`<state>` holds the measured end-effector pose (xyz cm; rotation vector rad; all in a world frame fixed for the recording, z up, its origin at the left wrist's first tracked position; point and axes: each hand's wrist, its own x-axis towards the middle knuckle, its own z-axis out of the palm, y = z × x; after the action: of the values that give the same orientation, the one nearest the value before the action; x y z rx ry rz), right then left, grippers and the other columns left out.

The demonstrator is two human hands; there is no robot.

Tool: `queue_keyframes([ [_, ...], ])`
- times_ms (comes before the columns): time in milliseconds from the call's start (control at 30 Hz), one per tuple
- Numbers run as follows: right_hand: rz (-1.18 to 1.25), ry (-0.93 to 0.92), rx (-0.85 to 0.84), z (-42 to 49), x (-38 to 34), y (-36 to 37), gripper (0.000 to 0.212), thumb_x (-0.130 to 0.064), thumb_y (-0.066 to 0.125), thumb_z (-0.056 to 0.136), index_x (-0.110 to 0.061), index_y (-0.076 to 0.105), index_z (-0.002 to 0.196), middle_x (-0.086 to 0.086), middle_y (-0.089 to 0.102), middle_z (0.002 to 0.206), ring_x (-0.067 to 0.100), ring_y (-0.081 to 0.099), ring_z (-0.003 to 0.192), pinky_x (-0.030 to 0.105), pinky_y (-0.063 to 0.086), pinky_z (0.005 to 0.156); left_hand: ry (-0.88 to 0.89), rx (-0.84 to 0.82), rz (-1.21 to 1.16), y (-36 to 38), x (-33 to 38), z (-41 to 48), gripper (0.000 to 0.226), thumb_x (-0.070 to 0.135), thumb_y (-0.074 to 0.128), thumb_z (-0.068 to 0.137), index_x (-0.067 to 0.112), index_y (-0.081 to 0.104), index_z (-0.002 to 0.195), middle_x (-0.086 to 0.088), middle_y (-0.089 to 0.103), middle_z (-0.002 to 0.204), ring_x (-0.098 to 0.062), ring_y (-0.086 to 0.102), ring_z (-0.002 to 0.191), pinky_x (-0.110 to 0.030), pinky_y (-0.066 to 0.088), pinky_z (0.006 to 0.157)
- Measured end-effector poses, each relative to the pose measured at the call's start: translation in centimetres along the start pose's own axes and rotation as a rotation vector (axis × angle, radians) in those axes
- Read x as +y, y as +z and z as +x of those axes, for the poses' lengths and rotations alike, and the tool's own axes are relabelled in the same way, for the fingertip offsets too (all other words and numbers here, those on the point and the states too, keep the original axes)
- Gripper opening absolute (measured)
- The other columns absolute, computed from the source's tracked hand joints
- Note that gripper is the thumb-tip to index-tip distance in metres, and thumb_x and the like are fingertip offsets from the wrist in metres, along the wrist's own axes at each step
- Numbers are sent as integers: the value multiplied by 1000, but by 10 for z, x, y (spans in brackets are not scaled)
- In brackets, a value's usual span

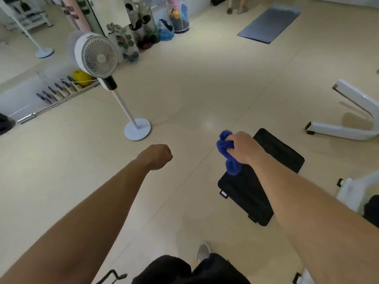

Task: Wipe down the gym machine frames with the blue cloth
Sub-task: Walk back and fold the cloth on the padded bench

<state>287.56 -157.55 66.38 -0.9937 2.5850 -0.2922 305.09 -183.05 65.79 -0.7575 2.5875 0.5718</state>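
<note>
Blue cloth (227, 152) is bunched up in the right hand (244, 147), grip clamped round its middle, a loose end hanging below the fist. It is held in the air, right of centre, over the near-left part of a black pad (242, 193) lying flat on the floor (184, 95). The cloth touches no machine. Left hand (156, 156) is out in front at about the same height, left of the cloth and apart from it, fingers curled into a fist, grip together on nothing. Both forearms are bare and reach forward. White machine frame (356, 103) stands on the floor at far right, well apart from the cloth; a second white frame part (348, 189) sits nearer at the right edge, blurred. White pedestal fan (96, 55) is to the left and farther off, its round base on the floor. A mirror (20, 58) runs along the far left. Clear bins (143, 23) of gear stand at the far wall, with a grey mat (268, 23) on the floor far right. The person's shoe (203, 253) shows near the bottom centre.
</note>
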Motion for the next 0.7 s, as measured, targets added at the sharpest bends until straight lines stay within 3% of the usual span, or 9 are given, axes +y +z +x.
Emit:
queue_keyframes([
  [200, 42, 132, 8, 105, 15, -35, 25, -26, 61, 86, -20, 54, 110, 0, 61, 98, 20, 61, 84, 33, 49, 70, 137, -33, 68, -65, 22, 155, 13, 35, 48, 94, 31, 60, 99, 5, 65, 111, -19, 59, 99, -37, 51, 88],
  [367, 97, 260, 29, 211, 38, -55, 30, -27, 43, 92, -27, 54, 120, -3, 62, 109, 22, 61, 92, 36, 50, 76, 254, -67, 124, -117, 47, 293, 19, 34, 48, 95, 28, 62, 106, 4, 64, 116, -19, 57, 106, -36, 49, 90],
  [433, 101, 334, 32, 246, 42, -73, 24, -24, 39, 93, -19, 62, 95, -2, 62, 97, 24, 60, 89, 33, 44, 71, 307, -95, 152, -142, 63, 340, 24, 34, 48, 97, 25, 63, 113, 3, 63, 119, -19, 57, 109, -35, 48, 91],
  [500, 112, 389, 56, 280, 46, -91, 25, -26, 40, 93, -22, 53, 72, -1, 55, 83, 24, 58, 81, 33, 41, 67, 357, -128, 177, -164, 78, 385, 26, 35, 48, 97, 25, 63, 115, 3, 62, 121, -19, 57, 110, -36, 48, 93],
  [700, 52, 498, 140, 373, 74, -130, 41, -62, 44, 86, -23, 57, 81, -4, 46, 96, 16, 55, 73, 34, 52, 70, 516, -169, 240, -215, 148, 513, 25, 39, 48, 96, 27, 63, 111, 4, 63, 120, -18, 57, 110, -39, 49, 95],
])
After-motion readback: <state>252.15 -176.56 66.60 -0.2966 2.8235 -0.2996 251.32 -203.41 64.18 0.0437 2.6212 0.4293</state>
